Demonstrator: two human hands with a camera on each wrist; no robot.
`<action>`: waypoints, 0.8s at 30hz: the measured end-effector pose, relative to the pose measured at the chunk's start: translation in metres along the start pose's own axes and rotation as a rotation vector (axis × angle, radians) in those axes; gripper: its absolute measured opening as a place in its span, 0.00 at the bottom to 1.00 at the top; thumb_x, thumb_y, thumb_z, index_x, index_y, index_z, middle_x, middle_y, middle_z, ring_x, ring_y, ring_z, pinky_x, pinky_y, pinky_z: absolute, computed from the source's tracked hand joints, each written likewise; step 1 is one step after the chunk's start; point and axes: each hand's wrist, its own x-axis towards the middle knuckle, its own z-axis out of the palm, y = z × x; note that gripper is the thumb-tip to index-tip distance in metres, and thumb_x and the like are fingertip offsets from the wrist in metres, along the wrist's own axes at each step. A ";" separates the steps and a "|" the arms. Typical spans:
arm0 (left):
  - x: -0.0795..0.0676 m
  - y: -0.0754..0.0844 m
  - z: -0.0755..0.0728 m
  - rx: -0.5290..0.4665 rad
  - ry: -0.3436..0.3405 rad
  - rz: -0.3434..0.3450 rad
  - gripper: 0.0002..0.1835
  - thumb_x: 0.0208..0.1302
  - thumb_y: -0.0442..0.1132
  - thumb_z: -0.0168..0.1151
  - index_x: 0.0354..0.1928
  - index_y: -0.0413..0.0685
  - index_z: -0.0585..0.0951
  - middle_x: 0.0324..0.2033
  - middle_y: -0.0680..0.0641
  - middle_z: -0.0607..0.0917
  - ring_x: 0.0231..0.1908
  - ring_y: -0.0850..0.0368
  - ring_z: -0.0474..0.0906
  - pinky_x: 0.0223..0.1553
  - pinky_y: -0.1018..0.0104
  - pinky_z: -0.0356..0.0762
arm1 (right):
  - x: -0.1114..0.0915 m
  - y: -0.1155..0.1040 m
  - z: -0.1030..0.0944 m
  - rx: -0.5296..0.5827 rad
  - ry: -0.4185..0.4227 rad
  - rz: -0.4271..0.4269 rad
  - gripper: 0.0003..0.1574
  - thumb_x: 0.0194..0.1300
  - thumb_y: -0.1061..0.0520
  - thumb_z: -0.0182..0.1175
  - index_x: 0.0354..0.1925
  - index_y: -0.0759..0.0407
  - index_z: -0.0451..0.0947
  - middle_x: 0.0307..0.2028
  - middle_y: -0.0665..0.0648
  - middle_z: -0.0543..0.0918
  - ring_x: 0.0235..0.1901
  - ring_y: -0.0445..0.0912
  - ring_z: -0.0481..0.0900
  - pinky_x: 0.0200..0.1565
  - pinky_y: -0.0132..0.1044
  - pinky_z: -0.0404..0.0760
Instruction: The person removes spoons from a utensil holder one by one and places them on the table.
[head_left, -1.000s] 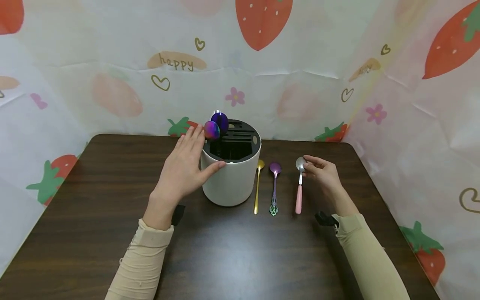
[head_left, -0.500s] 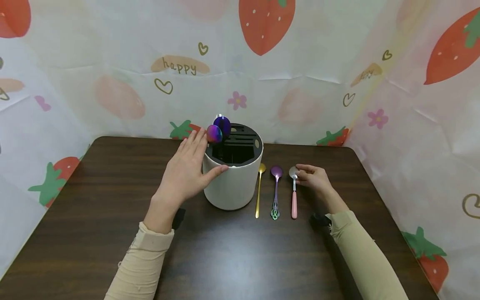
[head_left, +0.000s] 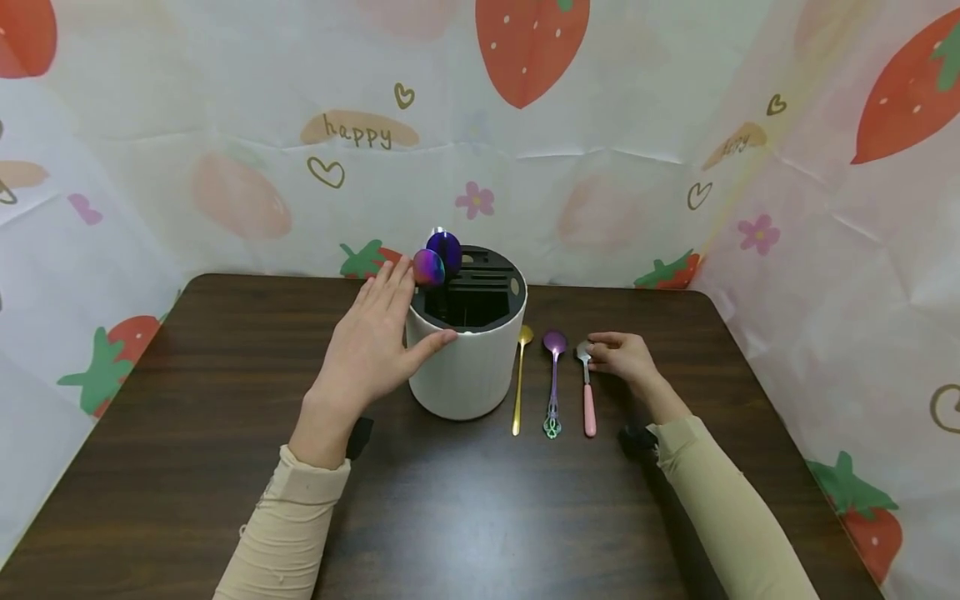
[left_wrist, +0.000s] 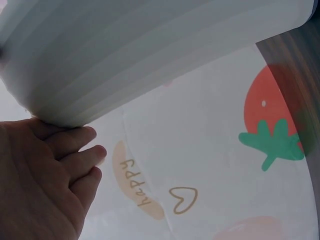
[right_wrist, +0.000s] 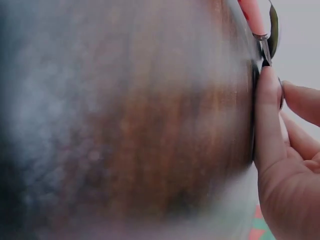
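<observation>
My left hand (head_left: 367,342) lies with straight fingers and spread thumb against the white round utensil holder (head_left: 467,379). In the left wrist view its fingertips (left_wrist: 90,134) touch the holder's wall. Between thumb and fingers, my right hand (head_left: 628,362) pinches the silver bowl of a pink-handled spoon (head_left: 588,408). Part of that bowl is hidden by the fingers. To its left lie a purple spoon (head_left: 554,342) with a green openwork handle end and a slim gold spoon (head_left: 518,387). All three lie side by side, bowls pointing away from me.
Two shiny spoons, one rainbow-coloured (head_left: 429,268) and one dark blue (head_left: 447,250), stand bowl-up in the holder's left side. Its black top (head_left: 491,262) has slots and a larger opening. A strawberry-print cloth (head_left: 600,125) hangs behind the dark wooden table (head_left: 465,500).
My right hand has slid the pink-handled spoon left, closer to the purple one, and its bowl now looks turned more edge-on. The left hand has stayed on the holder.
</observation>
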 end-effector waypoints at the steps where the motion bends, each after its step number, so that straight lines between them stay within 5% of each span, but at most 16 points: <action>1: 0.000 0.000 0.000 -0.001 -0.001 0.000 0.56 0.70 0.73 0.54 0.81 0.35 0.54 0.82 0.40 0.52 0.81 0.41 0.45 0.81 0.46 0.44 | 0.000 -0.001 0.000 -0.028 0.012 0.002 0.27 0.75 0.66 0.59 0.67 0.81 0.70 0.55 0.77 0.81 0.31 0.37 0.86 0.41 0.32 0.89; 6: 0.000 0.002 -0.001 -0.005 -0.006 -0.001 0.57 0.69 0.74 0.53 0.81 0.36 0.54 0.82 0.41 0.51 0.82 0.43 0.43 0.81 0.48 0.43 | -0.004 -0.004 -0.001 -0.187 0.089 0.013 0.25 0.73 0.61 0.64 0.60 0.79 0.77 0.48 0.74 0.86 0.27 0.39 0.87 0.37 0.34 0.90; 12: 0.000 0.001 -0.001 -0.005 -0.002 0.001 0.56 0.70 0.73 0.53 0.81 0.35 0.54 0.82 0.40 0.52 0.81 0.42 0.44 0.81 0.48 0.43 | -0.005 -0.006 -0.001 -0.221 0.126 0.019 0.23 0.72 0.60 0.66 0.56 0.79 0.80 0.37 0.65 0.90 0.26 0.39 0.86 0.34 0.34 0.89; 24: -0.001 0.001 -0.001 -0.003 0.000 -0.005 0.57 0.70 0.74 0.53 0.81 0.36 0.53 0.82 0.40 0.52 0.82 0.43 0.44 0.81 0.47 0.43 | -0.015 -0.014 -0.003 -0.241 0.118 -0.004 0.34 0.74 0.52 0.65 0.65 0.77 0.72 0.55 0.75 0.83 0.35 0.46 0.90 0.40 0.36 0.90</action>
